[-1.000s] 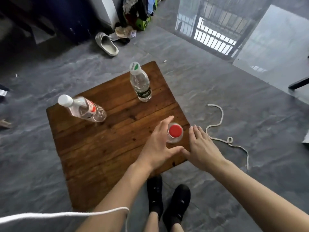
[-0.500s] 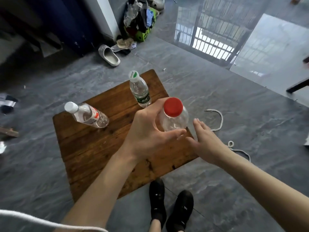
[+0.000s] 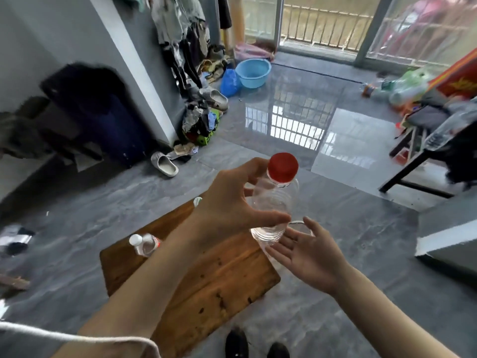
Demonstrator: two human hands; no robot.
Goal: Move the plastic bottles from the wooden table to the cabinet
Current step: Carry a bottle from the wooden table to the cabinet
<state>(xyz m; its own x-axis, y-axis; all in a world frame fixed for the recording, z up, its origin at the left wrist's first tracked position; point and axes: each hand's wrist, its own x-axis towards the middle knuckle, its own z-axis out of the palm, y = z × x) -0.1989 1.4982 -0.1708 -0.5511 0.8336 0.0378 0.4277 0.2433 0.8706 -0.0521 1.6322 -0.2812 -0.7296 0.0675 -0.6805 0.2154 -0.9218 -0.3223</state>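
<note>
My left hand (image 3: 229, 205) grips a clear plastic bottle with a red cap (image 3: 277, 200), held upright in the air above the far edge of the low wooden table (image 3: 206, 277). My right hand (image 3: 307, 251) is open, palm up, just below and to the right of the bottle's base, fingers straight. A second bottle with a white cap (image 3: 143, 244) lies tilted on the table's left part. Only the green-and-white cap of a third bottle (image 3: 197, 201) shows behind my left wrist.
A grey ledge with a white edge (image 3: 449, 239) stands at the right. A black-legged bench (image 3: 418, 161) with clutter is at far right. A slipper (image 3: 165, 165), a clothes pile and a blue basin (image 3: 251, 72) lie beyond the table. My shoes (image 3: 255, 344) are at the table's near edge.
My left hand has lifted the red-capped bottle off the table and higher. My right hand turned palm up beneath it. The view tilted up toward the room.
</note>
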